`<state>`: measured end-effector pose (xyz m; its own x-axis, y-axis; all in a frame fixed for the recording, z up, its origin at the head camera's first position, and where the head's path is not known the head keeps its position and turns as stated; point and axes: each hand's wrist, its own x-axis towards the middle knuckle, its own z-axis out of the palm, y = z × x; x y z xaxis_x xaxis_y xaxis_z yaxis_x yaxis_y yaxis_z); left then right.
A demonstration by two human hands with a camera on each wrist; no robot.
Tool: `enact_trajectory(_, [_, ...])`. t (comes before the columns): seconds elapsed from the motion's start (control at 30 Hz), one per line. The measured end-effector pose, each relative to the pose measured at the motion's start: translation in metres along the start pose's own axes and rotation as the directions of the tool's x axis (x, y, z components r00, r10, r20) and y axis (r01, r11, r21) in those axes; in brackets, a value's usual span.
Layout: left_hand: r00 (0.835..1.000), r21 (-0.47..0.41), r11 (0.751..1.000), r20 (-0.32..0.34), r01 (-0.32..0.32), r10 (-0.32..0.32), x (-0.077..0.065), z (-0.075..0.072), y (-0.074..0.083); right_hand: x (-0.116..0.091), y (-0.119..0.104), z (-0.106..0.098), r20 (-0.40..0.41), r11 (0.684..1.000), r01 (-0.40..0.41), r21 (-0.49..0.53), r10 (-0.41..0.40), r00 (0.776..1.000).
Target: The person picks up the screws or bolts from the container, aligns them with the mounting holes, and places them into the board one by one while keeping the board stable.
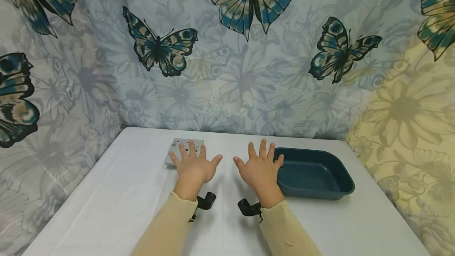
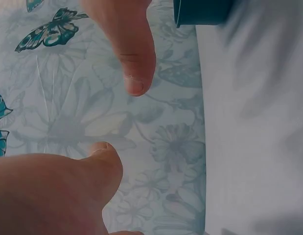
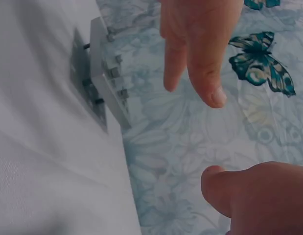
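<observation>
Both hands are held out over the white table, palms down, fingers spread and straight, holding nothing. My left hand [image 1: 194,167] overlaps the lower right part of a grey metal plate [image 1: 172,159] with holes and bolts. In the right wrist view that plate [image 3: 103,73] stands raised on thin pins, with several bolt heads on top. My right hand [image 1: 261,169] is beside the dark teal tray [image 1: 313,193], its little finger overlapping the left rim. Something small and shiny shows by that finger, mostly hidden. The thumbs point toward each other with a gap between.
The white table [image 1: 106,192] reaches back to a fabric backdrop [image 1: 245,98] printed with flowers and butterflies. A black camera mount [image 1: 207,200] is strapped at the left wrist, and another black mount [image 1: 249,208] at the right. Long beige sleeves cover both forearms.
</observation>
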<state>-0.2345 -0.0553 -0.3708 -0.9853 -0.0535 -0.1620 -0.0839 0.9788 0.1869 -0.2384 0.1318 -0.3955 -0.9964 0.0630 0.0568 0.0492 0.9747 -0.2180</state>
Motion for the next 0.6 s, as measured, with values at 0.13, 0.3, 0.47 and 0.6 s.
enact_trajectory(0.13, [1.000,-0.006,1.000,-0.014,-0.021,0.021,0.004,0.000,-0.004,0.004,0.010,-0.005,-0.032,0.995,0.054,0.089,-0.051,0.998])
enact_trajectory(0.3, [0.973,-0.093,0.970,-0.065,-0.225,0.220,0.018,-0.009,-0.051,0.013,0.059,-0.039,-0.081,0.812,0.198,0.549,-0.185,0.979])
enact_trajectory(0.47, [0.933,-0.305,0.882,-0.101,-0.359,0.345,0.040,-0.012,-0.127,0.022,0.125,-0.067,0.059,0.374,0.033,0.927,-0.231,0.971])
enact_trajectory(0.6, [0.943,-0.655,0.703,-0.044,-0.277,0.330,0.054,0.005,-0.170,0.030,0.157,-0.063,0.209,0.293,-0.144,0.945,-0.204,0.956])
